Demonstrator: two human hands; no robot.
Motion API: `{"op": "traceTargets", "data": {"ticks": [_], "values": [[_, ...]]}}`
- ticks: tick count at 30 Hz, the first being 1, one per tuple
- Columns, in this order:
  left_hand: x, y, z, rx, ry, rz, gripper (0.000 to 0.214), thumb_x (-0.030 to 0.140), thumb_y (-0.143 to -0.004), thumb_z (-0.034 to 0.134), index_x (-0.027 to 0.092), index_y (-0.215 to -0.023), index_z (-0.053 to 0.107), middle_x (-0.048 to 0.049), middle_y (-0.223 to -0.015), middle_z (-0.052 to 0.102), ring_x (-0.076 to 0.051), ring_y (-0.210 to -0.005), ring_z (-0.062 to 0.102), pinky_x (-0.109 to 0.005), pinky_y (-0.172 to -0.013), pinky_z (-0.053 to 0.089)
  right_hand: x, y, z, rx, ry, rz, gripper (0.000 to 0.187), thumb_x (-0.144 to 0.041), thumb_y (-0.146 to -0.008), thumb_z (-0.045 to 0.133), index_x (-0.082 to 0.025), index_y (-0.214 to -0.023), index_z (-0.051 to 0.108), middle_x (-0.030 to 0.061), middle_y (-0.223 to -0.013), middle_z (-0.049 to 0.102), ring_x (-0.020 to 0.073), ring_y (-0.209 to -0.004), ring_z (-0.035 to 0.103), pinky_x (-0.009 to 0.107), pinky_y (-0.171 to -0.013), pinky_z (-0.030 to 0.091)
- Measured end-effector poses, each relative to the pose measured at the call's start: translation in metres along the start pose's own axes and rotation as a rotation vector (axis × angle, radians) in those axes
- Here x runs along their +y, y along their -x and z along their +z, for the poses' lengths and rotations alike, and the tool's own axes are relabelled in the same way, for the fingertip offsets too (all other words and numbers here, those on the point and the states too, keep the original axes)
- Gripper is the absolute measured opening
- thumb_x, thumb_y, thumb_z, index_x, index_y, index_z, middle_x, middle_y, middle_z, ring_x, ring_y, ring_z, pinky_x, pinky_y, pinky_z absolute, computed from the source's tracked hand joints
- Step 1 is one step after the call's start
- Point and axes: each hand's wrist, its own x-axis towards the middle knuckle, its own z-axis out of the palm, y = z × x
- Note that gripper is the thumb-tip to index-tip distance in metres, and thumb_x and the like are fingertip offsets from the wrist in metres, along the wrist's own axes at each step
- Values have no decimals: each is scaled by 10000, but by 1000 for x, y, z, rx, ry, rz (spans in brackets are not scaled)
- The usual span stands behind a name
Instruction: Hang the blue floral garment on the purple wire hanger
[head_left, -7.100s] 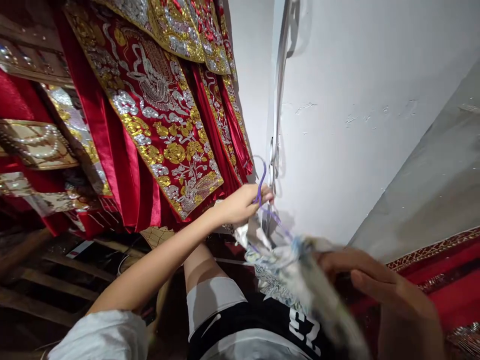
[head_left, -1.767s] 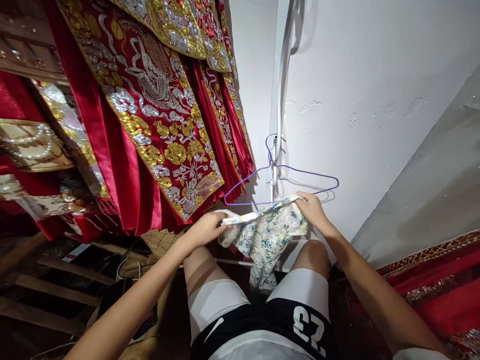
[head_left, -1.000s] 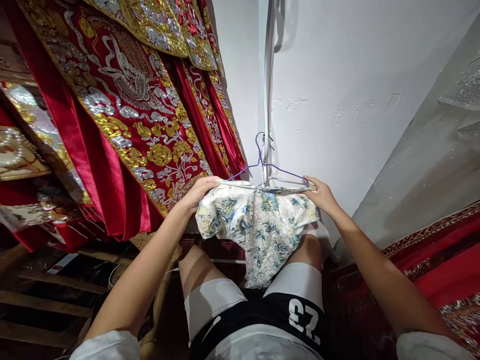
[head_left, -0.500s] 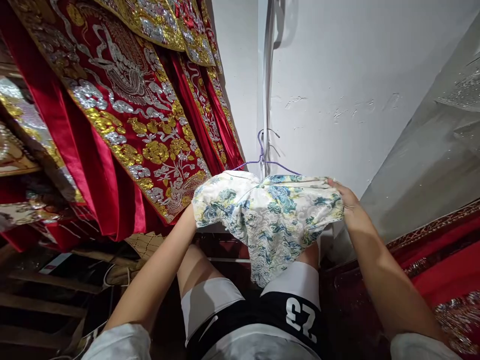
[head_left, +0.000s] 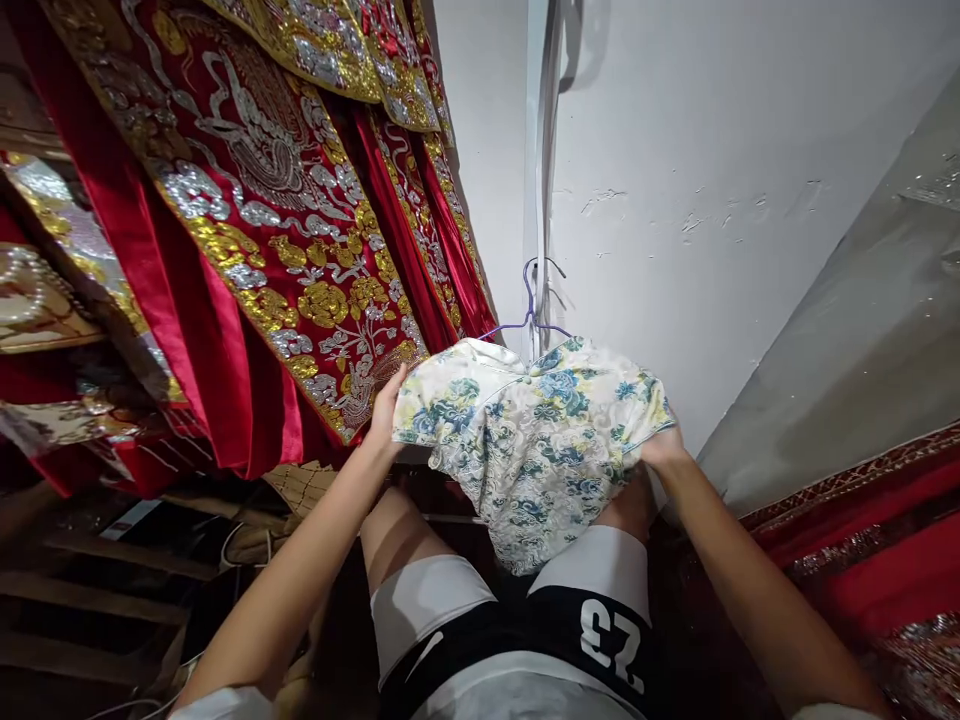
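A small white garment with blue and yellow flowers (head_left: 534,440) hangs on a purple wire hanger (head_left: 529,300), whose hook is caught on a white strip (head_left: 541,150) running down the wall. My left hand (head_left: 388,412) grips the garment's left shoulder edge. My right hand (head_left: 664,447) holds its right sleeve edge, with the fingers mostly hidden behind the cloth.
Red satin robes with gold and silver embroidery (head_left: 285,230) hang close on the left, touching the garment's left side. A white wall (head_left: 712,200) is behind. Red embroidered cloth (head_left: 862,560) lies at the right. Wooden slats and cables (head_left: 150,570) are low on the left.
The hanger was hooked on the wall strip, then the garment was pulled over it. In the last half second both hands slid lower along the shoulders, drawing the cloth down.
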Motion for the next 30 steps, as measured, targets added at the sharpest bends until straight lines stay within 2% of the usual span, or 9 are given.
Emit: {"op": "traceTargets", "data": {"ticks": [2, 5, 10, 13, 15, 18, 20, 25, 30], "values": [[13, 5, -1, -5, 133, -20, 682, 730, -838, 529, 173, -1181, 722, -142, -1126, 748, -355, -1134, 661, -466, -954, 550, -5, -7, -15, 17, -125, 75, 580, -691, -954, 430, -244, -1210, 698, 123, -1044, 771, 360, -1066, 714, 542, -864, 593], [38, 6, 3, -6, -35, 77, 513, 619, -775, 715, 180, -1037, 763, -99, -1068, 757, -305, -1067, 664, -357, -905, 529, -24, -18, -29, 88, -283, 162, 575, -711, -866, 552, -226, -1131, 712, 132, -1016, 776, 387, -1050, 723, 533, -874, 589], [69, -7, 28, -137, -344, 284, 381, 547, -866, 660, 175, -874, 742, -47, -857, 729, -206, -810, 630, -282, -752, 472, -82, -22, -8, 53, -220, 59, 756, -796, -918, 369, -198, -1257, 684, 139, -972, 761, 367, -1097, 717, 492, -886, 587], [66, -6, 46, -103, -434, 323, 388, 512, -910, 616, 171, -737, 684, -11, -658, 633, -155, -625, 542, -274, -643, 415, -112, 2, 16, -180, -167, 28, 903, -876, -895, 248, -187, -1246, 715, 138, -923, 758, 364, -1113, 710, 504, -884, 588], [57, -1, 52, -22, -427, 344, 440, 528, -941, 565, 177, -690, 653, -11, -622, 603, -159, -614, 542, -283, -642, 418, -122, 22, 27, -545, -156, -28, 913, -900, -872, 292, -190, -1244, 730, 133, -986, 768, 348, -1148, 696, 484, -938, 579], [43, 9, 56, 93, -319, 392, 508, 607, -969, 482, 188, -763, 682, -49, -753, 676, -195, -757, 615, -305, -753, 481, -117, 40, 35, -887, -29, -127, 706, -766, -940, 433, -230, -1308, 707, 114, -1246, 730, 317, -1259, 637, 472, -1085, 502], [39, 18, 62, 121, -242, 401, 559, 689, -946, 465, 196, -825, 700, -69, -841, 704, -215, -844, 639, -329, -836, 507, -101, 40, 42, -773, 139, -168, 591, -611, -955, 567, -278, -1442, 599, 101, -1450, 618, 312, -1364, 557, 495, -1164, 427], [51, 52, 100, -78, 56, 363, 663, 797, -912, 405, 211, -863, 712, -95, -942, 713, -253, -920, 685, -394, -890, 540, -42, 32, 89, -356, 534, -404, 1091, -400, -802, 774, -238, -1664, 124, 178, -1691, 247, 387, -1558, 243, 626, -1250, 244], [74, 79, 117, -303, 218, 319, 562, 724, -915, 516, 207, -926, 736, -139, -1132, 730, -328, -1146, 675, -475, -1043, 524, -17, 36, 115, -194, 563, -627, 841, -305, -848, 655, -221, -1604, 296, 197, -1396, 572, 409, -1356, 503, 628, -1159, 377]]}}
